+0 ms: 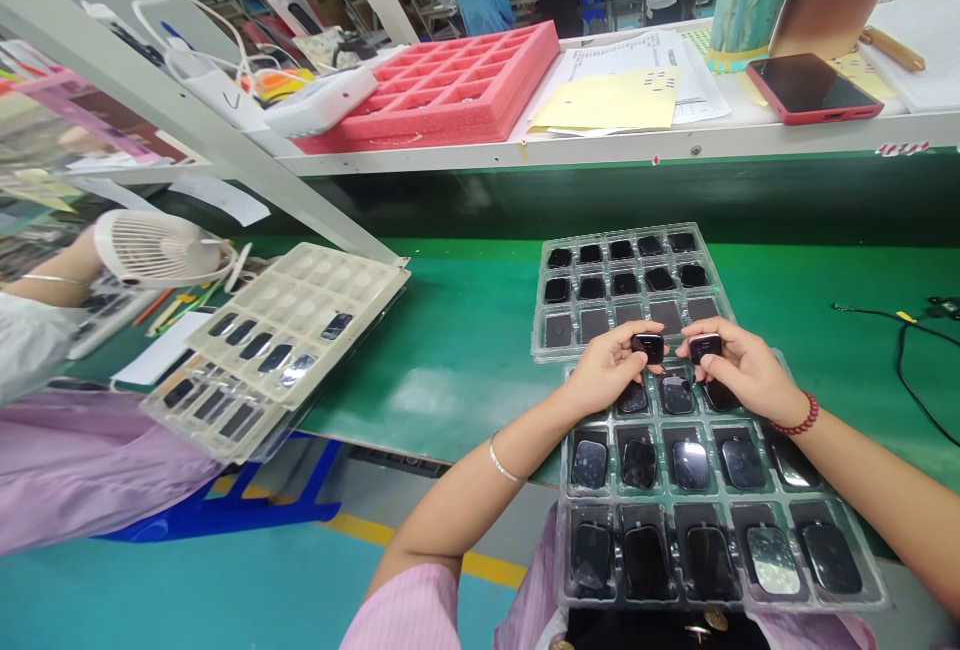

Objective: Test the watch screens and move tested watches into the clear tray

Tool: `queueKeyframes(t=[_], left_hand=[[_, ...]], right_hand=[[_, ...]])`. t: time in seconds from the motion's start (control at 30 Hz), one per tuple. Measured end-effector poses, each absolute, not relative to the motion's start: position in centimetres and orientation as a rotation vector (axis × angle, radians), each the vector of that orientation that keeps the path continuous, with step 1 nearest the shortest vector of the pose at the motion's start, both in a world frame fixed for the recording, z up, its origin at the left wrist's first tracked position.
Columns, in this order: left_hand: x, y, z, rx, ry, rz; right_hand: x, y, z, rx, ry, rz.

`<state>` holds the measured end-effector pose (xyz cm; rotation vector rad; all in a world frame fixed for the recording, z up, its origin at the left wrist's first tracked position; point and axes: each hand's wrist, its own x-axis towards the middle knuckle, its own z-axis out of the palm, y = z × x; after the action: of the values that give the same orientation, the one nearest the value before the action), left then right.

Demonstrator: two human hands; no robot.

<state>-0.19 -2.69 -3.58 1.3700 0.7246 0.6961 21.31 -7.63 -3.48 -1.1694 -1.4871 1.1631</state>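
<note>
My left hand [611, 367] pinches a small black watch-like module [649, 346] between thumb and fingers. In my right hand [739, 368] is a second dark module [705, 347], gripped the same way, a short gap from the first. Both hands are over the far row of a clear plastic tray [720, 602], whose compartments hold several black rounded rectangular pieces [690, 465]. Just beyond lies another clear tray [538, 315], with smaller black pieces [625, 283] in its two far rows. Its near row is partly hidden by my hands.
Cream trays [300, 280] overhang the bench edge at left, near a co-worker's sleeve [34, 345] and a white fan [161, 248]. A shelf [480, 158] carries a pink foam tray [517, 100], papers and a red phone [814, 88]. A black cable [904, 370] lies at right.
</note>
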Motion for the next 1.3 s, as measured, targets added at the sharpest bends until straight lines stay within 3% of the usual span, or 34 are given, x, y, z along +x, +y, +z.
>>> queueKeyframes(t=[1.3], left_hand=[[-0.26,-2.59,-3.75,1.357,0.677,0.718]], right_hand=[[21.48,-7.52,-3.72,-1.193,-1.503,1.174]])
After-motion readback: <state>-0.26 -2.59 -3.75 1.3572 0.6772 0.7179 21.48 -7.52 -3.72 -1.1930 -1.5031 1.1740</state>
